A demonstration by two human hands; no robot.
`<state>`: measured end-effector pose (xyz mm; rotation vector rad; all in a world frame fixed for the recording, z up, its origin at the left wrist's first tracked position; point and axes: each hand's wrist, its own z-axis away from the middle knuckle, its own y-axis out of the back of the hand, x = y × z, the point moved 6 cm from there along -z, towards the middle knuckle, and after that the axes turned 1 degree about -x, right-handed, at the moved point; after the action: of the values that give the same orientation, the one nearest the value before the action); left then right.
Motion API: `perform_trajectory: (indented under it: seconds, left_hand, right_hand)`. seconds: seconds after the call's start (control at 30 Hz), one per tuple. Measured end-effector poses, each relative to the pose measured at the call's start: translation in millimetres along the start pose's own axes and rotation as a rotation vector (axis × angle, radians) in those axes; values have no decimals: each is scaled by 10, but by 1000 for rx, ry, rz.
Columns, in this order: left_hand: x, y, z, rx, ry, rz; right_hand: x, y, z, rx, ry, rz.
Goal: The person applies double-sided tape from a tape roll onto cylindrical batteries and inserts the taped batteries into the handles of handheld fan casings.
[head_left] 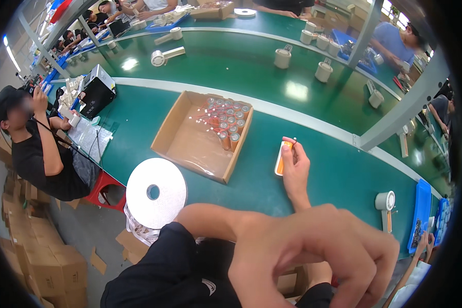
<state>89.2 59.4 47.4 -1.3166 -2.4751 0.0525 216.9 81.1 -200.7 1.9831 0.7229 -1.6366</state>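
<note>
Orange shows on the small cell (280, 164) that my right hand (296, 173) holds, right of the middle of the frame, over the green table (259, 196). Thumb and fingers pinch it in a narrow grip at its upper end, maybe so most of its side can be seen. From far off, I see my left hand (321, 241) big and close at lower right, fingers curled; its tips are hidden, so I can't tell if it holds anything. Near the middle, the brown box (186, 138) has more orange cells (234, 137) bunched at its right, I guess so they stand up together. Lower left, the white roll (139, 196) sits by the table's edge, perhaps for easy reach.
</note>
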Motion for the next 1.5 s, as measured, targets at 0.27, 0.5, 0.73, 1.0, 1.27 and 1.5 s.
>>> perform_trajectory:
  seconds: [0.27, 0.5, 0.73, 1.0, 1.27, 1.5]
  left_hand:
    - [18, -21, 16, -88, 46, -73]
    - [23, 27, 6, 22, 82, -79]
    - [-33, 8, -12, 8, 51, -9]
    - [-193, -18, 145, 105, -25, 22]
    - [82, 31, 9, -2, 82, -80]
    - [87, 40, 156, 293, 210, -78]
  right_hand:
    - [30, 13, 33, 11, 9, 15]
    - [58, 1, 13, 11, 14, 10]
    - [-134, -28, -1, 2, 17, 11]
    - [-28, -11, 15, 17, 18, -3]
    - [-31, 85, 58, 30, 18, 50]
    - [-91, -195, 16, 28, 106, 61]
